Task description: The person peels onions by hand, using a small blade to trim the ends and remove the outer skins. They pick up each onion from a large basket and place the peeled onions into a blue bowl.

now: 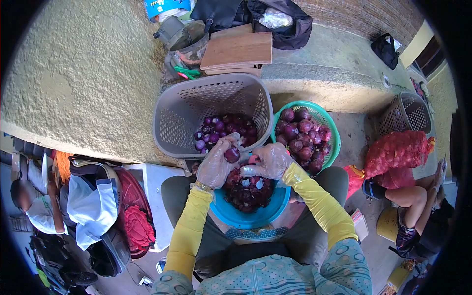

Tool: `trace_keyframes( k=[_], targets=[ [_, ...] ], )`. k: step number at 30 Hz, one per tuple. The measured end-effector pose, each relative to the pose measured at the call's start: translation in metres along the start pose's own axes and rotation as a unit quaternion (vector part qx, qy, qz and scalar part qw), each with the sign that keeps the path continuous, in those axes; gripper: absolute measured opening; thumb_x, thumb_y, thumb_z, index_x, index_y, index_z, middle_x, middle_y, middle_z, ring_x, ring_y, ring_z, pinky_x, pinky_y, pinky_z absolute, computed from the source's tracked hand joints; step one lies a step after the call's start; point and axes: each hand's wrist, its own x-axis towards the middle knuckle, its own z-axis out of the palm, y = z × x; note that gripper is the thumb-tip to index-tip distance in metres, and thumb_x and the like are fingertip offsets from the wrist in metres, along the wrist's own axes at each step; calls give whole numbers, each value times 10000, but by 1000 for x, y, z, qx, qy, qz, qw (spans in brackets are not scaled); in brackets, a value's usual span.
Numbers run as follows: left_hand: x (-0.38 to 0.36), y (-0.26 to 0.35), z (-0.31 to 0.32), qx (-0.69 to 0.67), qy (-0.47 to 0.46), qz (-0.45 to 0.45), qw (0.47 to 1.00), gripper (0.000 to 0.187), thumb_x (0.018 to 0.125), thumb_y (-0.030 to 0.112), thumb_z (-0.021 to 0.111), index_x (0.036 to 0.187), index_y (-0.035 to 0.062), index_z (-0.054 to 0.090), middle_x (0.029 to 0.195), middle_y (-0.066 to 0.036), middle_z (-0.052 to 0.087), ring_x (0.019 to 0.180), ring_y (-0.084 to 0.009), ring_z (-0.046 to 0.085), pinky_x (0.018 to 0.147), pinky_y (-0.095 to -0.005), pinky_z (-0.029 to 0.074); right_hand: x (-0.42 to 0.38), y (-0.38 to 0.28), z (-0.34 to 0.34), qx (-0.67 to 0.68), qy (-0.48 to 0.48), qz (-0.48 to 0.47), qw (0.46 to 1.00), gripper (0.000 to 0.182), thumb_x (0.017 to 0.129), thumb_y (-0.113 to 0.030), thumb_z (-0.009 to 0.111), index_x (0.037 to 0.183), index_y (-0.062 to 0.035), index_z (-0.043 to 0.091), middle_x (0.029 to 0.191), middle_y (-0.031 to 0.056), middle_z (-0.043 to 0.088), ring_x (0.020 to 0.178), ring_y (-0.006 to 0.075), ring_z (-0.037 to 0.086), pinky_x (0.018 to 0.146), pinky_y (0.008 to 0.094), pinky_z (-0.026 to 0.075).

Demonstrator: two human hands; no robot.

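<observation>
My left hand [214, 163], in a clear plastic glove, grips a red onion [232, 155] between thumb and fingers. Close beside it, my gloved right hand [274, 161] has its fingers closed; a small pink-red piece shows at them, too little to name. Both hands are over a blue basin [250, 222] holding dark red onion skins [246, 195]. Beyond my left hand, a grey perforated basket [164, 115] contains shiny purple peeled onions [212, 133]. A green colander [333, 129] full of unpeeled red onions [301, 140] stands beyond my right hand.
Red mesh sacks [399, 153] and a second grey basket [410, 110] are on the right, near a seated person [418, 206]. Wooden boards [237, 50] and black bags [282, 29] lie on the concrete ledge. Another person [42, 209] is at the far left.
</observation>
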Motion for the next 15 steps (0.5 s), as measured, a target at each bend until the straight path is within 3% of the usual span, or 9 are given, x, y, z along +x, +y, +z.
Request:
trace_keyframes(
  k=[2, 4, 6, 15],
  targets=[
    [-5, 1, 6, 5, -15, -17, 1000, 262, 1082, 207, 513, 1286, 53, 566, 1258, -55, 572, 1221, -196, 546, 1078, -402, 456, 1, 2, 2, -80, 91, -23, 992, 597, 767, -653, 787, 812, -61, 718, 675, 173, 668, 657, 388, 687, 615, 462, 540],
    [-5, -2, 7, 10, -29, -35, 999, 283, 1083, 229, 512, 1292, 48, 569, 1266, -53, 572, 1219, -193, 547, 1082, -393, 453, 2, 2, 3, -82, 99, -15, 992, 602, 760, -654, 793, 823, -61, 711, 678, 174, 668, 664, 389, 690, 616, 464, 541],
    [-1, -7, 6, 69, -47, -5, 996, 355, 1088, 320, 494, 1312, 61, 588, 1255, -62, 587, 1244, -202, 555, 1030, -449, 502, 2, 1, 3, -85, 107, -8, 991, 607, 752, -655, 799, 835, -62, 703, 682, 175, 668, 672, 391, 692, 618, 466, 541],
    [-4, -14, 9, 65, -30, -10, 997, 249, 1074, 220, 471, 1265, 99, 576, 1317, -48, 572, 1240, -169, 519, 1024, -364, 435, 4, 10, 11, -85, 109, -30, 990, 586, 822, -656, 738, 805, -71, 697, 673, 175, 659, 677, 405, 680, 617, 462, 540]
  ],
)
